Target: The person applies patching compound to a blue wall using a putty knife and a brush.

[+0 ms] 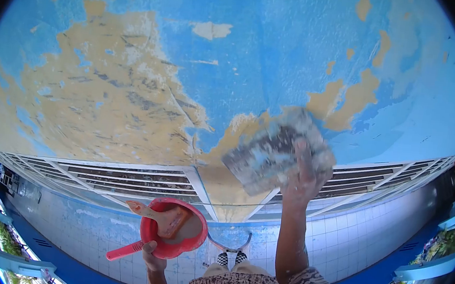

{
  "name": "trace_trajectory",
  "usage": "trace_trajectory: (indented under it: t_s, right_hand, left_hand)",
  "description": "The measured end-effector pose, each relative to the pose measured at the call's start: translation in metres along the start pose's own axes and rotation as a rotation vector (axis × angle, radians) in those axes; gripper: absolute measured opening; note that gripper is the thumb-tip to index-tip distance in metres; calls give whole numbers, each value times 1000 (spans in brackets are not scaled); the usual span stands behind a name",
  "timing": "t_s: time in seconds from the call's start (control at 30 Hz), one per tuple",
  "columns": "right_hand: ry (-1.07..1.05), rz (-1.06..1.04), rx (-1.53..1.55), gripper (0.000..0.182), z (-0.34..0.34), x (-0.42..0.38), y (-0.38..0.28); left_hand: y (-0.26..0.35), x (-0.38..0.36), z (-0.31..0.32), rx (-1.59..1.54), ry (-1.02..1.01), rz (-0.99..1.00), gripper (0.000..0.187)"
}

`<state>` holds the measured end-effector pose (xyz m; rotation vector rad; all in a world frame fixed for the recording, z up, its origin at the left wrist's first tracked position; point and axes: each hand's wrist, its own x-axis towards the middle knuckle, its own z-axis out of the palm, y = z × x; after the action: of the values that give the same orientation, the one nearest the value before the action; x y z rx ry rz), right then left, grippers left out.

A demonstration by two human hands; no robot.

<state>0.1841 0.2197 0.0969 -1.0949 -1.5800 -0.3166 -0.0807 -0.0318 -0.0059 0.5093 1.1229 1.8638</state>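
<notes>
My left hand [154,256] holds a red plastic dipper [204,244] by its near side, with the handle pointing left. A wide brush [165,218] with a pale, stained handle rests in it, over greyish liquid. My right hand [301,183] is raised, its fingers on a flat, paint-smeared piece [270,151] held against or close to the wall; motion blurs it. Around it the wall [217,75] shows peeling blue paint with bare tan patches.
White louvred windows [120,178] lie left and right of a tan strip. Below runs white tiling [350,236] with a blue border. My checkered shoes [231,258] stand by a curved metal frame [228,247]. Plants [442,245] and light blue beams [429,270] show at the edges.
</notes>
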Motion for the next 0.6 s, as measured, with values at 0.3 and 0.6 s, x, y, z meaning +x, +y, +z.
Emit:
trace_trajectory:
  t_s: [0.3,0.6]
  right_hand:
    - [115,32,-14,44,10,-51,26]
    - [158,171,58,39,26,-41,-2]
  left_hand:
    - [10,7,27,16,-51,-23,85]
    - [49,20,64,61,1,130,84]
